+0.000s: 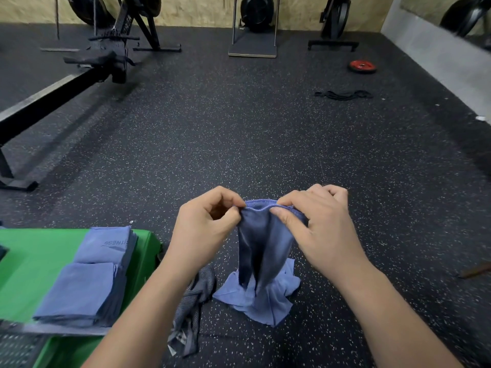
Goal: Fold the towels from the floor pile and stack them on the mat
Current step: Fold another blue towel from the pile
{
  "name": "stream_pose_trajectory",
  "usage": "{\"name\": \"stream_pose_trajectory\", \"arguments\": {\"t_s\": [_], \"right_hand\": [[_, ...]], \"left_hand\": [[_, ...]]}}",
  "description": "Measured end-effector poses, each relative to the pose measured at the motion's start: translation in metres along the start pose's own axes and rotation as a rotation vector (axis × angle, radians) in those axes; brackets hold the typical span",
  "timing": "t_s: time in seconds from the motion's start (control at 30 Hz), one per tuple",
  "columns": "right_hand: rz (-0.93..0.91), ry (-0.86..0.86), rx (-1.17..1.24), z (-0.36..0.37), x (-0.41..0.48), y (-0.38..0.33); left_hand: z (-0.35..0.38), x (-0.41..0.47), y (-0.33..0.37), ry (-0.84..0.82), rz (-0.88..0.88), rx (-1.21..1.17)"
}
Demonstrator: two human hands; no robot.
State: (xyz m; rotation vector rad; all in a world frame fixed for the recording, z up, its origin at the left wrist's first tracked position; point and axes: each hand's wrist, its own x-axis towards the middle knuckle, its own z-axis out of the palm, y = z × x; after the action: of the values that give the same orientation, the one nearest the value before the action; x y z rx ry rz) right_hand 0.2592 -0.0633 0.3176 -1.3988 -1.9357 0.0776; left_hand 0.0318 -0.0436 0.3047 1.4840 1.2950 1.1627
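A blue towel (261,245) hangs in the air in front of me, held by its top edge. My left hand (204,229) pinches that edge on the left and my right hand (316,229) pinches it on the right, the two hands close together. The towel's lower end rests crumpled on the dark speckled floor (265,296). A grey striped cloth (191,306) lies on the floor beside it, partly hidden by my left forearm. Two stacks of folded blue towels (79,290) (109,245) sit on the green mat (34,256) at the lower left.
A rowing machine rail (47,99) runs along the left. Exercise bikes (255,25) stand against the back wall. A red weight plate (362,66) and a black band (344,95) lie at the far right. A dark grated object (16,349) sits at the bottom left corner.
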Motion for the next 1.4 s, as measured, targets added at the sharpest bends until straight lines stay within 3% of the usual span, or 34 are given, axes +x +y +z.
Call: {"name": "stream_pose_trajectory", "arguments": {"t_s": [0.33, 0.77, 1.0, 1.17, 1.3, 1.4], "right_hand": [[0.017, -0.011, 0.003, -0.003, 0.001, -0.001], [0.035, -0.005, -0.250, -0.010, 0.004, 0.003], [0.078, -0.018, -0.200, -0.008, 0.004, 0.003], [0.109, -0.008, -0.076, -0.010, 0.004, 0.001], [0.122, -0.053, -0.085, -0.010, 0.005, 0.004], [0.147, -0.143, 0.037, -0.013, 0.006, 0.003]], "left_hand": [[0.001, -0.001, 0.001, -0.075, -0.053, 0.066], [-0.008, -0.002, 0.007, 0.070, 0.024, 0.157], [-0.018, 0.002, 0.007, 0.072, 0.030, 0.152], [-0.018, 0.002, 0.004, 0.077, 0.137, 0.304], [-0.017, 0.003, 0.000, 0.085, 0.173, 0.313], [-0.013, -0.001, 0.006, 0.040, 0.222, 0.293]]}}
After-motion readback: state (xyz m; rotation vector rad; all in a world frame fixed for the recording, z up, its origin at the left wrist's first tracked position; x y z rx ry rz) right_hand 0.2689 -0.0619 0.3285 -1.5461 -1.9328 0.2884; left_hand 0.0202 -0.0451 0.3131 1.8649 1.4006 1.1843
